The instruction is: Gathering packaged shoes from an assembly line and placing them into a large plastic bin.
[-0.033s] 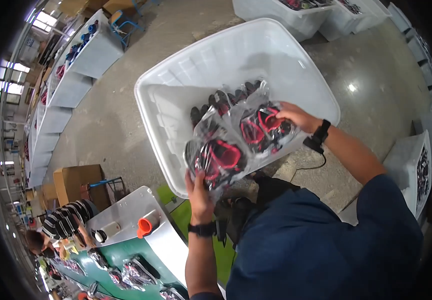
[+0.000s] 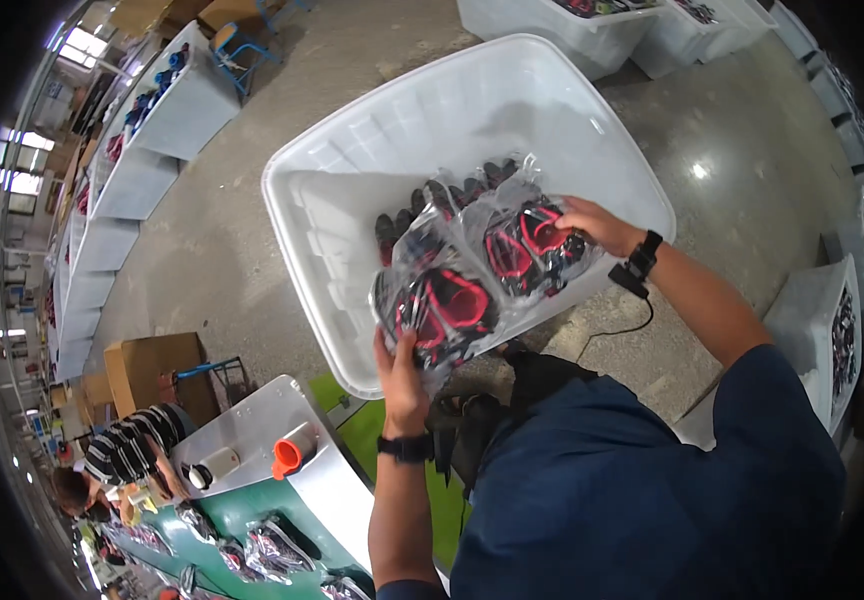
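My left hand [image 2: 403,389] grips a clear plastic bag with a pair of black shoes with pinkish-red linings [image 2: 459,303]. A second bagged pair of the same shoes [image 2: 508,257] is gripped at its right edge by my right hand [image 2: 604,226], fingers curled over the plastic. Both bags are side by side over the near part of a large white plastic bin [image 2: 352,150], their edges meeting. Beyond them, several dark shoes [image 2: 418,201] sit inside the bin, partly hidden by the plastic. Black bands circle both my wrists.
At lower left, a green-topped table [image 2: 252,497] bears more bagged shoes [image 2: 277,548], an orange-rimmed cup [image 2: 294,452] and a bottle [image 2: 214,468]. A person in a striped shirt [image 2: 132,443] leans over it. More white bins [image 2: 192,108] line the left, top and right sides.
The bagged pair in my left hand has shifted slightly to the right, and its shoe openings show more sharply. My right hand keeps its hold. The whole view has moved a little.
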Motion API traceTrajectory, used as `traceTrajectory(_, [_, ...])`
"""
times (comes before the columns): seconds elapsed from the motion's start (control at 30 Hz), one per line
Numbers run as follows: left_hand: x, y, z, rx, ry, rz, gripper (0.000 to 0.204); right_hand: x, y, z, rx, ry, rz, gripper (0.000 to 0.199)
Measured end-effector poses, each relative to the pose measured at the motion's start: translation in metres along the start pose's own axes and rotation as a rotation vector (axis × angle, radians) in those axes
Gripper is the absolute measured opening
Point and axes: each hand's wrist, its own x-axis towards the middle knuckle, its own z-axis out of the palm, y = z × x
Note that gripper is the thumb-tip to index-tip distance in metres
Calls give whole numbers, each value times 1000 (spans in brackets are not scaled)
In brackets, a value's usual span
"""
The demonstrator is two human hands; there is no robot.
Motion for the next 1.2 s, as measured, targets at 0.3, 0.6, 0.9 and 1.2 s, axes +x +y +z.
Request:
traceTrajectory(0.3, [2,-53,29,279,-276,-116,58,22,105,-110,-840,703,-60,70])
traceTrajectory(0.6, [-145,-138,-154,541,-87,-293,33,84,189,96,-669,236,-199,49])
traceTrajectory(0.9, [-330,-285,-293,415,245,-344,37,37,182,327,-839,-595,-144,38])
traceTrajectory(1.2, [-468,-294,-454,-610,959,48,24,-5,210,623,-874,-916,367,31])
